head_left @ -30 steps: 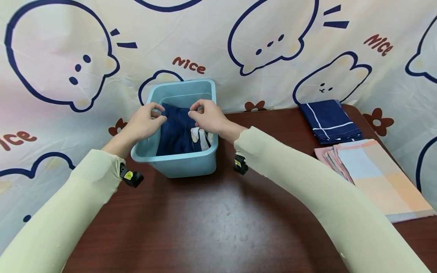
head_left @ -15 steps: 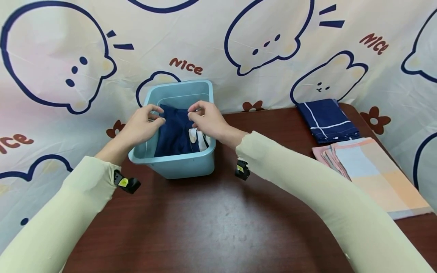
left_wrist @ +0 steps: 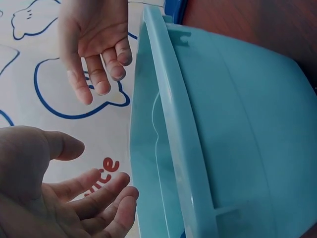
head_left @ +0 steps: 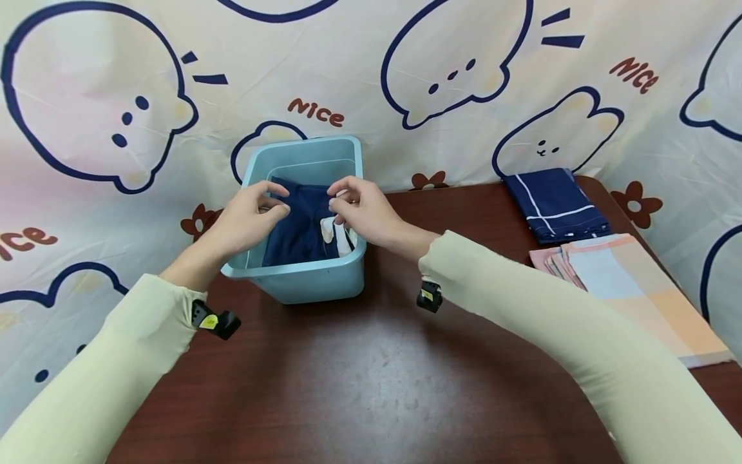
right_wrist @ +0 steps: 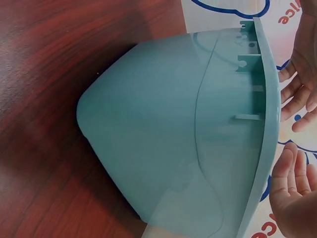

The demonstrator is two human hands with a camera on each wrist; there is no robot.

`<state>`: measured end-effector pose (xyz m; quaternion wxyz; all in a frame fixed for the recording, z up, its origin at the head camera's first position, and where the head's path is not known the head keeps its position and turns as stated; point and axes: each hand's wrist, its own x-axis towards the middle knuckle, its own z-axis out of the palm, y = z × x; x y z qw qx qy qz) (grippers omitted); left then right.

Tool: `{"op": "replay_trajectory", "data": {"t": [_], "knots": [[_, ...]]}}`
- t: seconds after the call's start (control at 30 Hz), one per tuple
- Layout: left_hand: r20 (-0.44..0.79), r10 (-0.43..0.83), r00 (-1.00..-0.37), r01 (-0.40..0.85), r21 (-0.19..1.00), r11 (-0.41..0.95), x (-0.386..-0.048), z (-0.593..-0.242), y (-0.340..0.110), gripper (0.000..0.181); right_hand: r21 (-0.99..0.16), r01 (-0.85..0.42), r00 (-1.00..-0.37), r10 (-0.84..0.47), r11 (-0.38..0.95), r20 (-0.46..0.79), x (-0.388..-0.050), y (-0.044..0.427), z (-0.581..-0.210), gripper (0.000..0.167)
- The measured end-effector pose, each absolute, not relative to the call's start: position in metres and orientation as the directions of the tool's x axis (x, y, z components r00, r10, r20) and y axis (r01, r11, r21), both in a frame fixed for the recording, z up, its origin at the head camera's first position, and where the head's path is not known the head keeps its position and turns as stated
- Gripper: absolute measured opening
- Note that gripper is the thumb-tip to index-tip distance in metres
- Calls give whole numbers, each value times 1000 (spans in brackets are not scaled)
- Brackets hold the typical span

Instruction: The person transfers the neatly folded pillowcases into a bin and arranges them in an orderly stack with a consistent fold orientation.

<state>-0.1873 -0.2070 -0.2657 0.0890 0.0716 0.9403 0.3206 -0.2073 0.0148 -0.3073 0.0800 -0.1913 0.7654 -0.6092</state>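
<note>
Left grip (head_left: 245, 218), right grip (head_left: 369, 211) loosely wide above light-blue bin (head_left: 315, 284); navy cloth (head_left: 298, 227) inside.

Bin (head_left: 315, 283): on the table (head_left: 377, 380), left of your centre, the curtain (head_left: 440, 38) behind it.
Inner cloth (head_left: 295, 229): inside the bin.
Your left hand (head_left: 246, 216): above the bin's left side.
Your right hand (head_left: 369, 212): above its right side.
Back folded cloth (head_left: 559, 203): to your right, on the table.
Front folded cloth (head_left: 628, 290): just before it.

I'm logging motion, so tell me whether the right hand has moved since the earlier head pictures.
Yes: judged against the blue bin in the head view, the right hand has shifted right and slightly lower in the picture.
</note>
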Motion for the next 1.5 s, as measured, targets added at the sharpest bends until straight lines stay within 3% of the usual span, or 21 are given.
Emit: {"op": "replay_trajectory", "data": {"t": [0.73, 1.5], "knots": [[-83, 316, -945, 173, 696, 697, -158, -269, -183, 33, -949, -267, -875, -456, 170, 164, -184, 40, -321, 22], [-37, 361, -932, 219, 737, 640, -148, -282, -160, 31, -945, -286, -873, -451, 162, 187, -167, 75, -331, 22]]}}
